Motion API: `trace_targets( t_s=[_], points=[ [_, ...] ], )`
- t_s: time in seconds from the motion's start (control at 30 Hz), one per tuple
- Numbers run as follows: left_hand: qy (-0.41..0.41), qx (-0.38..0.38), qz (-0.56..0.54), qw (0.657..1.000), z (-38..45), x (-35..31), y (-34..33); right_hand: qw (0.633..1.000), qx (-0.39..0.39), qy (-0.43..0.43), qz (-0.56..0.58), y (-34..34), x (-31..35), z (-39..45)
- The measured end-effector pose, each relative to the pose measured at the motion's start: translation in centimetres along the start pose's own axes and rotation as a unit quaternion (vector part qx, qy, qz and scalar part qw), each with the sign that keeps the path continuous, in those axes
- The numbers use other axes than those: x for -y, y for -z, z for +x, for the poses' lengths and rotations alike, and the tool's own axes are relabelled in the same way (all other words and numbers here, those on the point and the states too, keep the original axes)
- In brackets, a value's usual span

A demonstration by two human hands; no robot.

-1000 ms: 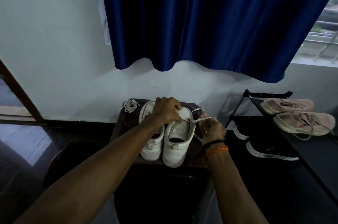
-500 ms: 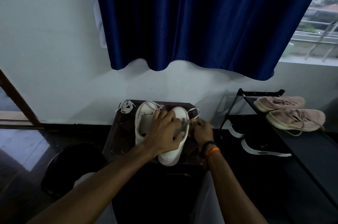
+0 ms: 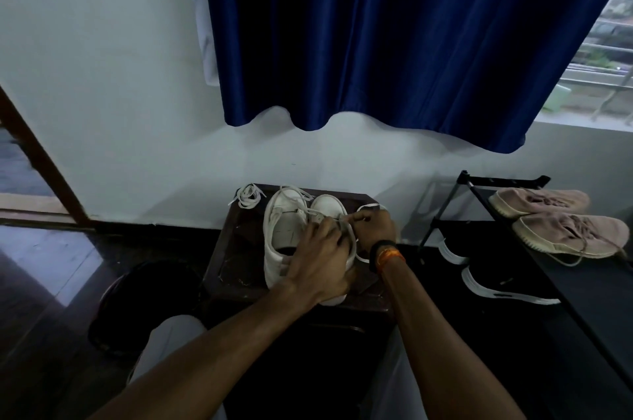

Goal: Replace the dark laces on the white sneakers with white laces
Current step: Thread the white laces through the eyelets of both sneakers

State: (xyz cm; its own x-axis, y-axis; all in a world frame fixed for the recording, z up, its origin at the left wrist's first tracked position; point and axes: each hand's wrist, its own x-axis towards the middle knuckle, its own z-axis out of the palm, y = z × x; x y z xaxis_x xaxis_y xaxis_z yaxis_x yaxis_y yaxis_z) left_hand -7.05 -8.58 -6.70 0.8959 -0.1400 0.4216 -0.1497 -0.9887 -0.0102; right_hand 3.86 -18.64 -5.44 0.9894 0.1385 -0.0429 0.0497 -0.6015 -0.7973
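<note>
On the floor to the left of the bench I see a dark round bin (image 3: 144, 303), and a brown door frame (image 3: 37, 159) slants up the left wall. On the dark wooden bench (image 3: 236, 258), a loose bundle of white laces (image 3: 249, 195) lies at the far left corner. Just right of it stands the left white sneaker (image 3: 282, 238), toe toward the wall, with a white lace running across its eyelets. The right white sneaker (image 3: 328, 210) sits touching it, mostly covered by my hands. My left hand (image 3: 320, 262) lies over this shoe, fingers curled with the tips pinching a white lace (image 3: 349, 238) near the eyelets. My right hand (image 3: 371, 227), with a black band and an orange thread at the wrist, is beside the shoe's right flank, fingers curled and pinching the same lace close to my left fingertips; I cannot tell exactly where the lace enters the shoe. A blue curtain (image 3: 394, 42) hangs on the wall above the bench. To the right stands a black shoe rack (image 3: 582, 299), with a pair of pink sneakers (image 3: 561, 220) on its top shelf and a pair of black shoes with white soles (image 3: 496, 282) lower down. A window (image 3: 603, 59) shows at the far right.
</note>
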Motion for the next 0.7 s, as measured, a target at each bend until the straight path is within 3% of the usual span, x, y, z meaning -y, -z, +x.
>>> trace_targets(
  t_s=[0.27, 0.43, 0.53, 0.63, 0.7],
  points=[
    [0.029, 0.030, 0.032, 0.999, 0.3, -0.6, 0.3, 0.978, 0.053, 0.038, -0.198, 2.6, 0.7, 0.2],
    [0.045, 0.031, 0.019, 0.998, 0.2, -0.8, 0.3, 0.978, 0.023, -0.057, -0.202, 5.5, -4.6, -0.4],
    [0.045, 0.026, 0.022, 0.998, 0.2, -0.7, 0.1, 0.974, 0.050, -0.093, -0.201, 6.8, -7.5, -1.3],
    [0.046, 0.019, 0.034, 0.998, 0.3, -0.8, 0.2, 0.976, 0.085, -0.074, -0.187, 6.6, -7.6, -2.0],
    [0.047, 0.018, 0.031, 0.998, 0.4, -0.8, 0.2, 0.981, 0.063, -0.016, -0.185, 5.9, -6.3, -2.1]
  ],
)
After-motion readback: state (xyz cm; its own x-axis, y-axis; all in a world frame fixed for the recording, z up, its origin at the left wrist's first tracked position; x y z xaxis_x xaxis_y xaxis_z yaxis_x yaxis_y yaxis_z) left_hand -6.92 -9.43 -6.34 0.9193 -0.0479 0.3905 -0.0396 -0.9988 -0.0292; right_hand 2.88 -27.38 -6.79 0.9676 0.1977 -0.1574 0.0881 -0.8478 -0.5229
